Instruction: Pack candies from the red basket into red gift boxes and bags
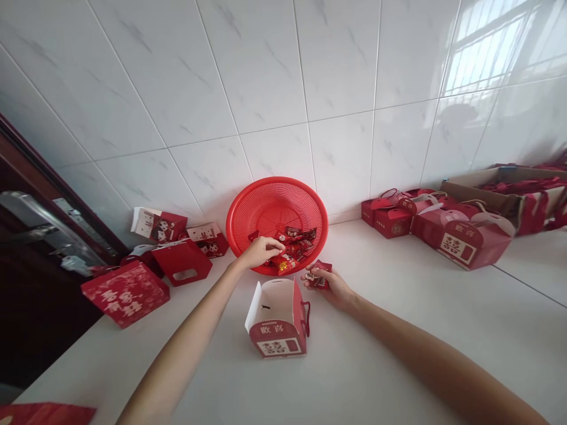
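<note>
My left hand (261, 251) reaches over the near rim of a red plastic basket (279, 198), its fingers drawn together above red wrapped candies (301, 243). Whether a candy is between those fingertips I cannot make out. My right hand (334, 289) is closed around a red candy packet (318, 276) with white print, just in front of the basket's right side. Below and between my hands stands an open red gift box (277, 339), white inside, with a red cord handle on its right side. A small dark mark shows on its inner wall.
Closed red gift boxes (469, 242) stand on the right, beside a cardboard carton (491, 192) of red items. On the left are more red boxes (126, 293) near a dark door (39, 277). A tiled wall (274, 141) rises behind the white table (376, 366).
</note>
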The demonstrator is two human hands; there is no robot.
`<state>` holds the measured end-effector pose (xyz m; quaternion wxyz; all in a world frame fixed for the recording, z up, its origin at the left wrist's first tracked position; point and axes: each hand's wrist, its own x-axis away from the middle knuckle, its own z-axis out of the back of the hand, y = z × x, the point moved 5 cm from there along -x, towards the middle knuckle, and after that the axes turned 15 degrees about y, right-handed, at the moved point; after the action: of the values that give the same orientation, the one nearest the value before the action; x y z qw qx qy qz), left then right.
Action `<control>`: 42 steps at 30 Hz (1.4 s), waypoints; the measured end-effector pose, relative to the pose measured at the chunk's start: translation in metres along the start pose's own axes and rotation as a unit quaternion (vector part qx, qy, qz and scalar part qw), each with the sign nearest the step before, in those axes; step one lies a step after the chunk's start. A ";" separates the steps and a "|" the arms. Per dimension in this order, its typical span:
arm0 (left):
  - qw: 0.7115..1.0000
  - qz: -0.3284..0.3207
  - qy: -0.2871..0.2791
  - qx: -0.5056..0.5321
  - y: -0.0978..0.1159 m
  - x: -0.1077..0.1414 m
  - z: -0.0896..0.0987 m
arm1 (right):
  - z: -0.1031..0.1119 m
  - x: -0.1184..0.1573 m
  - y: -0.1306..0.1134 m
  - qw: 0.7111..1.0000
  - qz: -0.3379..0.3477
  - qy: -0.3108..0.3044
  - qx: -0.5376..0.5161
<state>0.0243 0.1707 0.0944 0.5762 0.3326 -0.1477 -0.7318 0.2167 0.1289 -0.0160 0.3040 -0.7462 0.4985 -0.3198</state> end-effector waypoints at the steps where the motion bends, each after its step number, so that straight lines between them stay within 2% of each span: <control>1: 1.000 0.001 0.000 -0.004 -0.002 -0.001 -0.002 | 0.000 0.000 0.000 1.000 0.000 0.006 0.004; 4: 1.000 -0.005 -0.009 -0.013 -0.003 -0.006 -0.014 | 0.001 -0.001 0.000 1.000 0.003 0.008 0.012; 10: 0.998 -0.036 -0.028 -0.053 0.013 -0.020 -0.041 | 0.000 0.000 0.001 1.000 -0.001 0.005 0.025; 14: 0.995 -0.043 -0.017 -0.090 0.013 -0.030 -0.049 | -0.001 0.000 0.001 1.000 0.001 0.003 0.026; 28: 0.982 -0.025 0.099 -0.161 -0.010 -0.035 -0.016 | -0.001 -0.002 0.002 0.999 0.019 0.000 0.029; 33: 0.971 -0.040 0.143 -0.189 -0.007 -0.034 -0.013 | -0.002 -0.001 0.001 0.999 0.023 -0.002 0.035; 35: 0.972 -0.062 0.122 -0.188 -0.002 -0.033 -0.018 | -0.002 -0.001 0.001 0.999 0.024 -0.003 0.037; 38: 0.977 -0.089 0.054 -0.186 0.004 -0.032 -0.034 | -0.002 -0.001 0.001 0.999 0.024 -0.004 0.038; 42: 0.977 -0.093 -0.020 -0.192 0.001 -0.033 -0.052 | -0.002 -0.001 0.001 0.999 0.024 -0.005 0.042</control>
<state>0.0636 0.2104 0.0673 0.5557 0.2133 0.0156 -0.8034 0.2143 0.1290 -0.0152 0.3450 -0.7221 0.5012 -0.3290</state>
